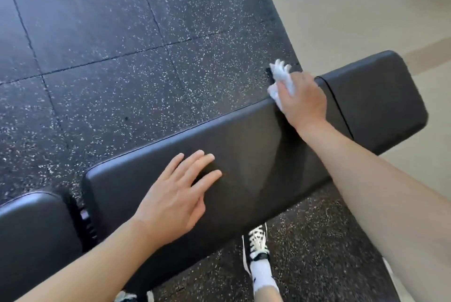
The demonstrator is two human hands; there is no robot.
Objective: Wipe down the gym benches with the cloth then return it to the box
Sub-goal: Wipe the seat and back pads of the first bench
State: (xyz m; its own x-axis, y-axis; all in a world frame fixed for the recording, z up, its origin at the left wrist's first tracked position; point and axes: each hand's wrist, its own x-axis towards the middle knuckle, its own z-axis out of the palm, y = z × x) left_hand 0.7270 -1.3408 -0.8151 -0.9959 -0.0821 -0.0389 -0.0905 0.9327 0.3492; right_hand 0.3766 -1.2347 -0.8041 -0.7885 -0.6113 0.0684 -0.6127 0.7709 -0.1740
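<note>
A long black padded gym bench [249, 145] runs across the view from lower left to upper right. My right hand [302, 99] grips a crumpled white cloth [280, 77] and holds it against the bench's far edge, near the seam before the end pad [375, 96]. The cloth bunches out past my fingers over the edge. My left hand [180, 192] rests flat on the middle of the pad, fingers straight and spread. No box is in view.
A second black pad [31, 240] lies at the lower left, separated by a gap with a metal hinge [85, 216]. Speckled black rubber floor tiles [109, 45] surround the bench; beige floor [353, 9] lies at the upper right. My black-and-white shoe [257, 245] stands under the bench.
</note>
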